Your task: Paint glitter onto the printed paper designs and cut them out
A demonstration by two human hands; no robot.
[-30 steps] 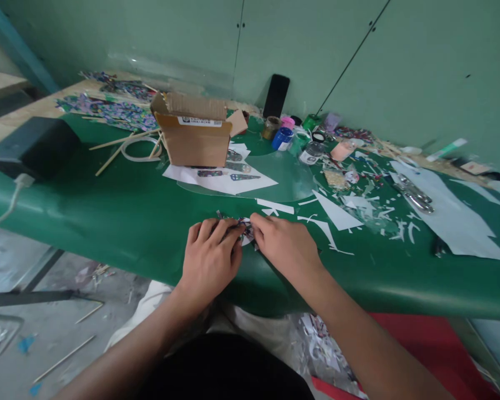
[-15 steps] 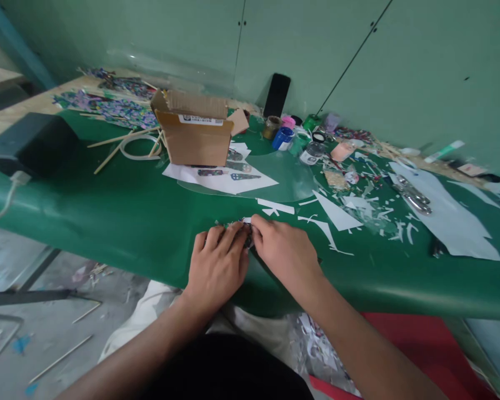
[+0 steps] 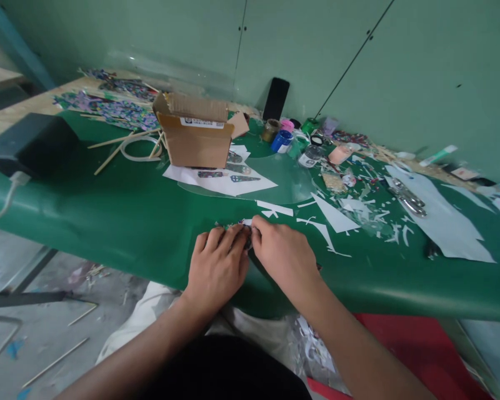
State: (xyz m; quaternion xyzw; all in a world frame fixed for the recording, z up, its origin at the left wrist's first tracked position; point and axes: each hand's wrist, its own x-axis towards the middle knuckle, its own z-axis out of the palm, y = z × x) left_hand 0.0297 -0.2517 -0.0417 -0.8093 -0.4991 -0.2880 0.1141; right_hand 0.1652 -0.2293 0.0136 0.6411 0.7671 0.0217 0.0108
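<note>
Near the front edge of the green table, my left hand (image 3: pixel 217 260) lies with bent fingers over a small dark patterned piece (image 3: pixel 248 239), pressing on it. My right hand (image 3: pixel 284 253) is closed, its thumb and forefinger pinching at the right end of that piece, where a bit of white shows. Most of the piece is hidden under the fingers. Beyond the hands, a white sheet (image 3: pixel 258 183) with several dark patterned shapes lies partly under an open cardboard box (image 3: pixel 198 143).
Paint jars (image 3: pixel 282 141) and a black phone (image 3: pixel 276 99) stand at the back. Paper scraps (image 3: pixel 337 214) lie right of centre, and metal clippers (image 3: pixel 407 197) rest on white paper. A dark box (image 3: pixel 31 143) with a cable and wooden sticks (image 3: pixel 114 153) are at the left.
The camera view has shifted slightly. Both hands stay at the same piece with almost the same grip.
</note>
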